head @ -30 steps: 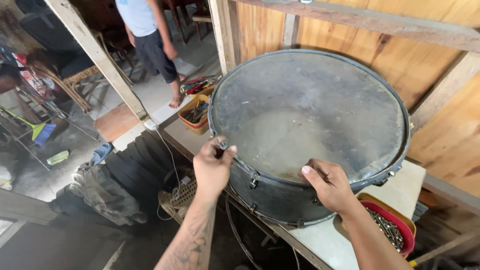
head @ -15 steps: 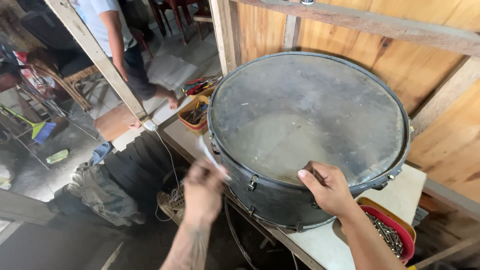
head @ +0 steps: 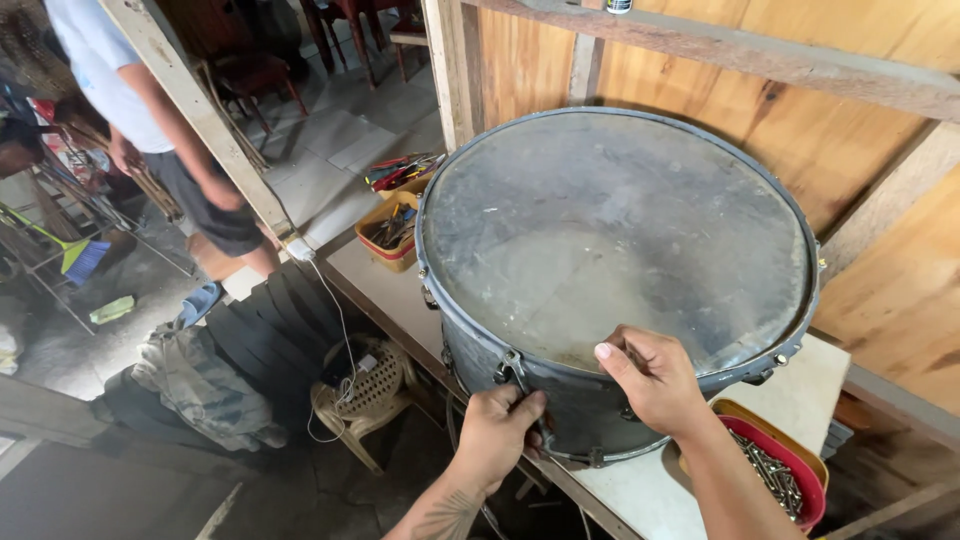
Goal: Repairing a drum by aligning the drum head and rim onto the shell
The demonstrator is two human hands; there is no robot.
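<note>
- At far left, on the tiled floor: a green-handled broom (head: 62, 250) leans among metal frames; a second person (head: 150, 130) in a light shirt and dark shorts stands behind a slanted wooden post (head: 195, 115).
- Below the bench edge: a heap of grey cloth (head: 200, 385) lies beside a dark ribbed stack, and a cream plastic stool (head: 365, 385) carries a white cable.
- On the bench, left end: a yellow tray (head: 392, 228) with a red side holds a jumble of small dark metal parts; just behind it lie red-handled tools (head: 405, 170).
- Bench centre: the drum (head: 620, 260), large, grey, with a worn head, sits tilted, its face toward the camera and its back near the plywood wall. Its lower shell rests on the white bench top (head: 800, 390).
- Left hand (head: 497, 430): fingers curled and pressed together, gripping the drum's lower side at a metal lug (head: 510, 368).
- Right hand (head: 650, 378): fingers bent over the rim onto the drum head, thumb extended along the hoop; whether it pinches anything I cannot tell.
- Far right, touching the drum's lower edge: a red bowl (head: 790, 470) nested in a yellow one, filled with screws (head: 770, 475).
</note>
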